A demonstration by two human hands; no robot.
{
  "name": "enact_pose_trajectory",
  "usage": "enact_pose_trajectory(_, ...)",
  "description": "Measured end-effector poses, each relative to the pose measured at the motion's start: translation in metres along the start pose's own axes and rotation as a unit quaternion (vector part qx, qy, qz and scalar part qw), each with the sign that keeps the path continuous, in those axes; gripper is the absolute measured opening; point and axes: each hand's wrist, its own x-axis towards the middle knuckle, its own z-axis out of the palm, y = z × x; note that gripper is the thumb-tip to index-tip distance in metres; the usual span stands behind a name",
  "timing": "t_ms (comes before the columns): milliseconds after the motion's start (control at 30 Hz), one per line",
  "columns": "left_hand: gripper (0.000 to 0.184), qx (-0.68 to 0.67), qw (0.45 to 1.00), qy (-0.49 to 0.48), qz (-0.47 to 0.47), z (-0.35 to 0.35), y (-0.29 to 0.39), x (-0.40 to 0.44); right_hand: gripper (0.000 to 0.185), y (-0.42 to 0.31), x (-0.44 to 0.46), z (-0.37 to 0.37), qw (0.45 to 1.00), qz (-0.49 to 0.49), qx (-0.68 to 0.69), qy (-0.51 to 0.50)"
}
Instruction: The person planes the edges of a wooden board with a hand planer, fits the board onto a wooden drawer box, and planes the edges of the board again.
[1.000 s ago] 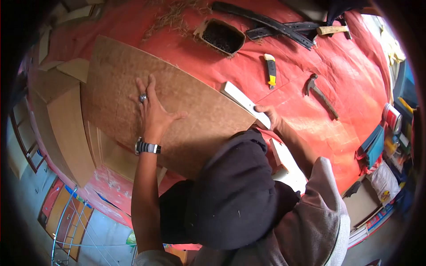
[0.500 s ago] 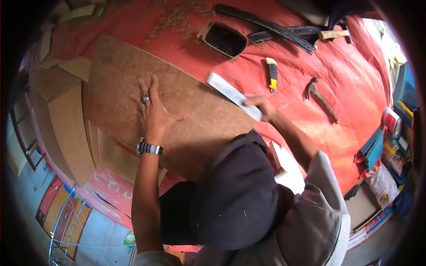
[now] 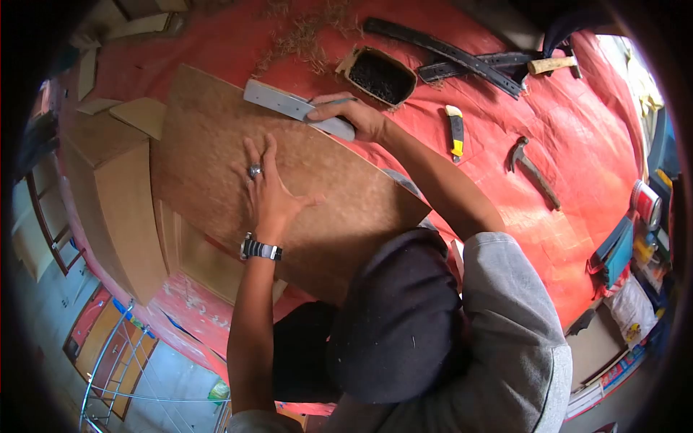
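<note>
My left hand (image 3: 273,195) lies with fingers spread flat on a brown wooden panel (image 3: 346,187). A ring and a wristwatch show on it. My right hand (image 3: 354,117) is wrapped round a long white block (image 3: 278,102), which rests along the panel's far edge, toward its upper left corner. The underside of the block cannot be seen. A dark cap (image 3: 401,325) and a grey sleeve cover the panel's near part.
On the red sheet (image 3: 498,187) are a box of small dark pieces (image 3: 380,78), black metal rails (image 3: 447,52), a yellow-black cutter (image 3: 455,134), a claw hammer (image 3: 534,173) and another hammer (image 3: 552,65). Wooden boxes (image 3: 123,202) stand at the left.
The white block, in my right hand, has slid along the panel's edge from its right end toward the upper left. My left hand keeps its place on the panel. The whole view has shifted slightly.
</note>
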Motion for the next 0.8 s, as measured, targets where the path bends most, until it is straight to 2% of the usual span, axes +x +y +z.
enact_pose_trajectory(100, 0.142, 0.031, 0.999, -0.003, 0.027, -0.016, -0.002, 0.001, 0.033, 0.021, -0.038, -0.028, 1.000, 0.010, -0.019, -0.010)
enact_pose_trajectory(133, 0.138, 0.045, 0.998, -0.001, 0.042, -0.023, -0.006, 0.004, 0.033, 0.023, -0.065, -0.029, 0.999, 0.030, -0.019, 0.035)
enact_pose_trajectory(167, 0.137, 0.021, 0.999, 0.016, 0.034, -0.027, -0.014, 0.010, 0.033, 0.025, -0.099, -0.030, 0.995, 0.050, -0.020, 0.080)
enact_pose_trajectory(200, 0.136, -0.003, 0.999, 0.032, 0.025, -0.030, -0.026, 0.020, 0.036, 0.024, -0.133, -0.043, 0.994, 0.043, -0.089, 0.049)
enact_pose_trajectory(233, 0.135, -0.026, 0.998, 0.047, 0.015, -0.031, -0.034, 0.029, 0.038, 0.023, -0.166, -0.049, 0.991, 0.072, -0.091, 0.058)
enact_pose_trajectory(267, 0.142, 0.049, 0.997, 0.059, 0.015, -0.033, -0.037, 0.038, 0.040, 0.024, -0.196, -0.051, 0.988, 0.102, -0.092, 0.069)
enact_pose_trajectory(367, 0.148, 0.032, 0.999, 0.023, 0.000, -0.032, -0.037, 0.050, 0.041, 0.032, -0.252, -0.059, 0.984, 0.106, -0.088, 0.110)
enact_pose_trajectory(433, 0.152, 0.043, 0.999, 0.004, -0.023, -0.032, -0.034, 0.050, 0.043, 0.033, -0.243, -0.049, 0.986, 0.087, -0.085, 0.112)
enact_pose_trajectory(467, 0.153, 0.049, 0.998, -0.004, -0.032, -0.032, -0.034, 0.050, 0.044, 0.032, -0.227, -0.051, 0.979, 0.108, -0.122, 0.121)
enact_pose_trajectory(533, 0.154, 0.027, 0.999, -0.002, -0.039, -0.030, -0.039, 0.052, 0.039, 0.037, -0.149, -0.046, 0.989, 0.089, -0.058, 0.099)
enact_pose_trajectory(567, 0.154, 0.015, 0.999, -0.001, -0.043, -0.028, -0.040, 0.051, 0.031, 0.043, -0.104, -0.032, 0.982, 0.076, -0.032, 0.172)
enact_pose_trajectory(633, 0.154, 0.001, 0.999, 0.010, -0.030, -0.024, -0.043, 0.051, 0.035, 0.030, -0.011, -0.029, 0.994, 0.024, -0.098, 0.040)
enact_pose_trajectory(667, 0.154, -0.003, 1.000, 0.016, -0.024, -0.026, -0.044, 0.051, 0.034, 0.026, 0.028, -0.021, 0.993, -0.016, -0.112, 0.018)
enact_pose_trajectory(733, 0.154, 0.027, 0.999, -0.003, -0.040, -0.037, -0.032, 0.051, 0.031, 0.011, 0.047, -0.004, 0.995, -0.033, -0.095, 0.007)
enact_pose_trajectory(800, 0.154, 0.035, 0.999, -0.006, -0.040, -0.040, -0.030, 0.050, 0.028, -0.006, 0.038, 0.013, 0.999, 0.015, -0.039, 0.026)
